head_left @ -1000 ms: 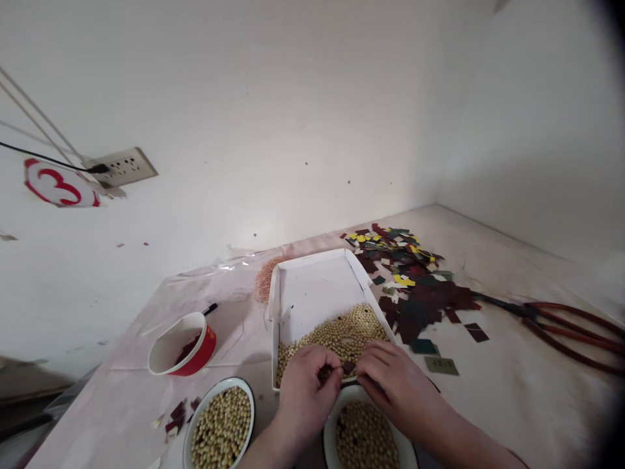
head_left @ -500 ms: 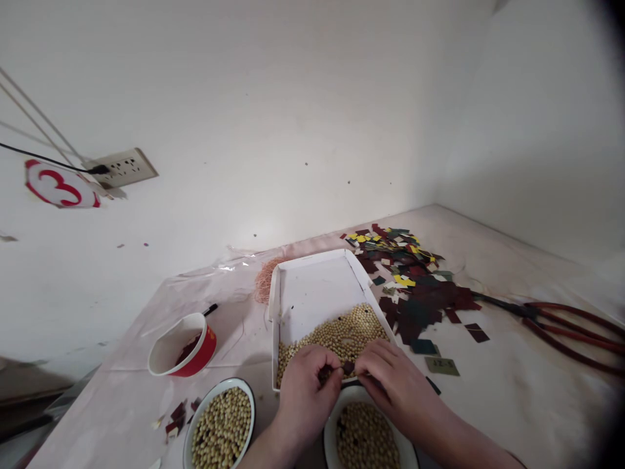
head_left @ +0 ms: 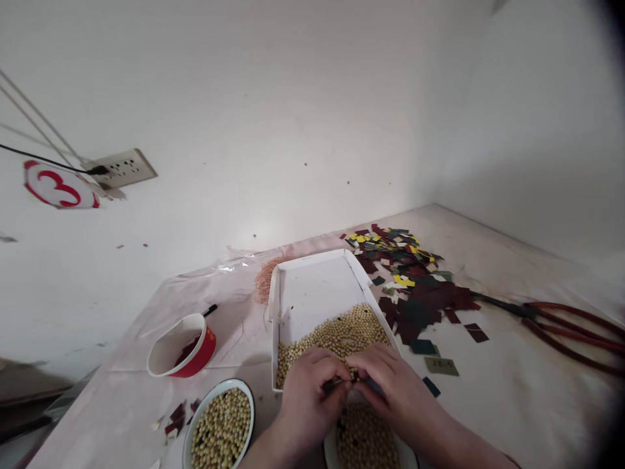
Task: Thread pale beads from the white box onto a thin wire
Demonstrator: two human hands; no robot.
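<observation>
My left hand [head_left: 315, 394] and my right hand [head_left: 388, 384] meet over the near edge of a white tray [head_left: 317, 283]. Thumb and fingers of both are closed in a pinch on a small dark piece [head_left: 355, 377], mostly hidden by the fingertips. Pale round beads [head_left: 349, 326] cover the near part of the tray, right behind my hands. Below them a bowl of beads [head_left: 366, 436] is partly covered by my right hand. To the left of my left wrist stands another pale bowl with a dark rim [head_left: 252, 417], full of beads.
A red and white paper cup [head_left: 202, 355] stands left, near a black pen [head_left: 209, 310] and dark red scraps [head_left: 176, 417]. Pink thread [head_left: 265, 280] lies behind the tray. On the right are coloured scraps [head_left: 424, 303] and large red-handled scissors [head_left: 532, 311]. A wall closes the back.
My hands have drawn closer together, the right one moving slightly left. The dark piece, plainly visible between the fingers before, is now mostly covered. Bowls and tray have stayed put.
</observation>
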